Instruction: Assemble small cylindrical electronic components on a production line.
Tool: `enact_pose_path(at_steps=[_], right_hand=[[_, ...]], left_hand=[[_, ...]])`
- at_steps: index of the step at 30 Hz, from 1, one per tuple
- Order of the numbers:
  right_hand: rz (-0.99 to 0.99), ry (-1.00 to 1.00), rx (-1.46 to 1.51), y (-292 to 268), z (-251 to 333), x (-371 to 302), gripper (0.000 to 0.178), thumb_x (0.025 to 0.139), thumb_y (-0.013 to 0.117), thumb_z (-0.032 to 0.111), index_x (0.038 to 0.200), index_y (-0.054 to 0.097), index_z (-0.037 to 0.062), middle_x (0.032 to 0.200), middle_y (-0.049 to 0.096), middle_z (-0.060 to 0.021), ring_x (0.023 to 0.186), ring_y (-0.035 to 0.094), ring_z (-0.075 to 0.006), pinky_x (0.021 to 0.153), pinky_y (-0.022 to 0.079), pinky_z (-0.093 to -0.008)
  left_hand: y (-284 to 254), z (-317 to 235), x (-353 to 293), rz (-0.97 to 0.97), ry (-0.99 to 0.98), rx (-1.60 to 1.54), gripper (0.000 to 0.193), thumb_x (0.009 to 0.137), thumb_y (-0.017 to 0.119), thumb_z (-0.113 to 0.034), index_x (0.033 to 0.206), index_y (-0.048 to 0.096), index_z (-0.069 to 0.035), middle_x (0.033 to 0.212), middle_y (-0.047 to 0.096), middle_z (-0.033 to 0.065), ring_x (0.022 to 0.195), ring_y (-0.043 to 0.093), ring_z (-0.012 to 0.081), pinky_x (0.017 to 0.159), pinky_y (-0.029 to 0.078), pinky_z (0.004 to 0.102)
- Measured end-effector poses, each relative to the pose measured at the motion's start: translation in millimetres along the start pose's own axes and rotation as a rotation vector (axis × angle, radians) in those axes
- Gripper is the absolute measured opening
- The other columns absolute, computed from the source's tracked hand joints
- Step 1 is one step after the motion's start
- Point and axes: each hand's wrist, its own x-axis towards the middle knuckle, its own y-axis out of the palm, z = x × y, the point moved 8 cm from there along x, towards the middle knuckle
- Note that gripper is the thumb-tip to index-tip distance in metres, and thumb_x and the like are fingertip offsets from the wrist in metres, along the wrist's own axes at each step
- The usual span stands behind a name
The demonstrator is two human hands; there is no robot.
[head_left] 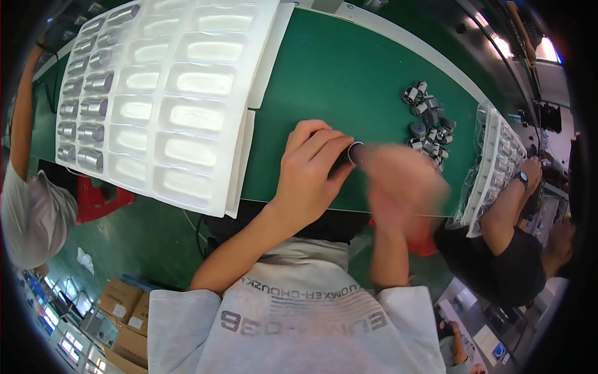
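Factory workshop: green workbench (pixel 336 68), trays (pixel 242 87) of metal cylinders (pixel 93 108), cardboard boxes (pixel 118 298), nearby co-workers (pixel 504 255).

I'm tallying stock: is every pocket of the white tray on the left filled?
No, the metal cylinders lie only in the two leftmost columns of the white tray.

Before you stands a green table (pixel 330 62); to your left, a red stool (pixel 93 204) on green floor (pixel 156 234), brown cartons (pixel 118 298) and bright windows (pixel 70 349); upper right, lit lamps (pixel 502 46).

Left hand (pixel 309 165) curled, its forearm (pixel 249 243) aslant; blurred right hand (pixel 406 179) just beside the left.
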Motion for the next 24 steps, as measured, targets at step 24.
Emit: enact_pose_path(at_steps=[24], right_hand=[[-0.326, 0.104, -0.028, 48.9, -210.6, 206.9, 0.028, 0.092, 0.075, 0.029, 0.103, 0.065, 0.0046, 0.093, 0.070, -0.0154, 0.080, 0.069, -0.0350, 0.071, 0.051, -0.0413]], left_hand=[[-220.5, -12.1, 66.1, -0.132, 0.143, 0.619, 0.020, 0.083, 0.068, 0.008, 0.100, 0.072, -0.002, 0.100, 0.073, 0.0141, 0.097, 0.067, 0.0370, 0.086, 0.053, 0.0452]])
